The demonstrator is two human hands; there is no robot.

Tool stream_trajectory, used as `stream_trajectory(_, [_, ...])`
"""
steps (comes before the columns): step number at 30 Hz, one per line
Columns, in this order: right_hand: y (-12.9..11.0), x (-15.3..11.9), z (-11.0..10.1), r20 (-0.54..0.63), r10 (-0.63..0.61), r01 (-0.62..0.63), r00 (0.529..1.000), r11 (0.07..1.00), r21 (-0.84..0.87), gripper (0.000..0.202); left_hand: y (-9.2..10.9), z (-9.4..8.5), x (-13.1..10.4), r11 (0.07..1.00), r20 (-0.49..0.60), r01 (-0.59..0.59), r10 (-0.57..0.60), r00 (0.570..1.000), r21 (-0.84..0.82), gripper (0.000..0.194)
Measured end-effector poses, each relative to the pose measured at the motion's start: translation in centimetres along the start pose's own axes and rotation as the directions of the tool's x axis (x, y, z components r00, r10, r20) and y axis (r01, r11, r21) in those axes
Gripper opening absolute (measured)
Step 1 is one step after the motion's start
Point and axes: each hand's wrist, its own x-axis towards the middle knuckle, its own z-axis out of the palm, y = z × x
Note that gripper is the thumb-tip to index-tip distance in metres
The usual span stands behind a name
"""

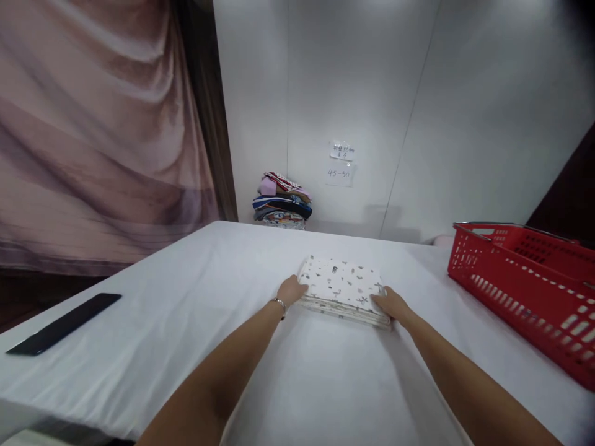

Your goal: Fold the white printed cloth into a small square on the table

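Note:
A folded white cloth (pixel 341 282) with small grey and brown prints lies in several layers, its folded edges facing me. At its left side is my left hand (pixel 292 290), thumb on top and the other fingers mostly hidden at the edge. My right hand (pixel 389 302) grips the opposite side in the same way, thumb over the upper layer. A metal watch or bracelet (pixel 279 306) circles my left wrist. Whether the cloth rests fully on the white-covered table (pixel 320 371) or is slightly raised, I cannot tell.
To the right stands a red plastic basket (pixel 520 279) with slotted walls. A flat black object (pixel 67 323) lies near the left edge. Beyond the far edge rises a stack of folded fabrics (pixel 282 201) against the wall, beside paper signs (pixel 339 174). A pinkish curtain (pixel 102 124) hangs at left.

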Motion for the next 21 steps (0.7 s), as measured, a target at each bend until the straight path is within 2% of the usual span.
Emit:
stream_trajectory(4, [-0.3,-1.0,-0.4,-0.017,0.074,-0.068,0.997,0.972,0.226,0.068,0.3,0.7,-0.8,0.999,0.032,-0.050,0.050,0.998,0.000,0.037])
stream_trajectory(8, [1.5,-1.9,-0.7,-0.016,0.083,-0.074,0.996,0.944,0.322,0.073,-0.8,1.5,-2.1,0.992,0.071,-0.115,0.119,0.990,-0.054,0.049])
stream_trajectory(12, [3.3,-2.5,-0.4,0.013,0.039,-0.041,0.999,0.975,0.218,0.068,-1.5,1.6,-2.8,0.988,0.037,-0.102,0.107,0.994,-0.113,0.052])
stream_trajectory(17, [3.2,-1.9,-0.7,0.041,0.013,-0.015,0.999,0.999,0.046,0.070,-0.3,0.6,-1.9,0.992,-0.165,-0.106,0.093,0.982,-0.067,0.038])
stream_trajectory(21, [2.5,-1.7,-0.5,0.046,0.007,-0.007,0.999,1.000,-0.011,0.068,0.8,0.7,-0.8,0.993,-0.111,-0.118,0.115,0.987,-0.015,0.032])
